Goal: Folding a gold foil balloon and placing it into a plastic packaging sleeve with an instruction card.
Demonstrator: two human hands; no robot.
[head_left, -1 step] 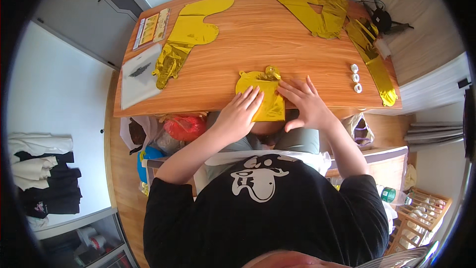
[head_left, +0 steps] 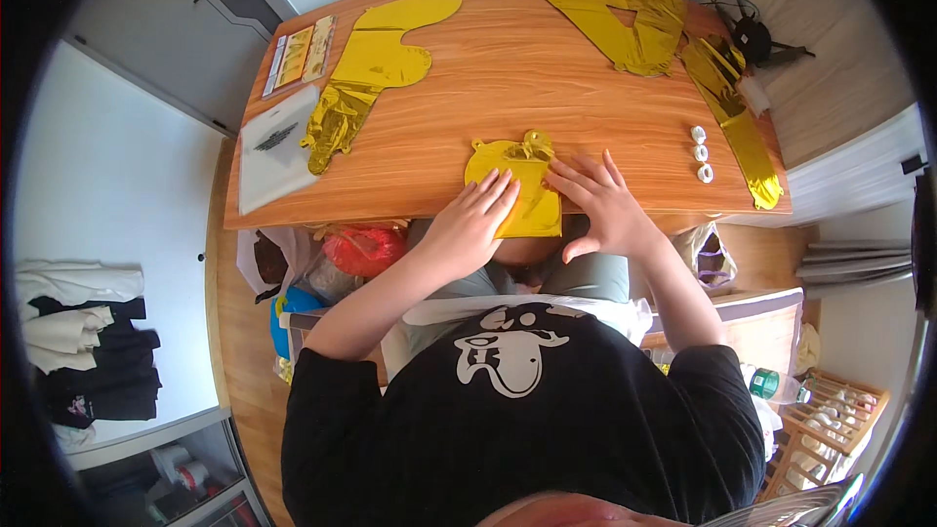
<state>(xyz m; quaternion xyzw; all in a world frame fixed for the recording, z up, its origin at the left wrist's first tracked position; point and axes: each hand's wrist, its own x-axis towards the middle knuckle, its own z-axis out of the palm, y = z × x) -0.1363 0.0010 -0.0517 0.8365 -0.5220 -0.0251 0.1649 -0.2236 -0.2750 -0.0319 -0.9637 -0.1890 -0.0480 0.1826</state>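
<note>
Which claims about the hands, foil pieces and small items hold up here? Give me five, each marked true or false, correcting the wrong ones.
1. The left hand rests on a gold foil piece at the table's front edge. True.
2. The right hand is clenched into a fist. False: the right hand is open, fingers spread.
3. Three small white rolls sit in a row toward the table's right side. True.
4. The translucent plastic sleeve lies at the table's right end. False: the translucent plastic sleeve lies at the left.
5. Other gold foil pieces lie on the table. True.
</note>
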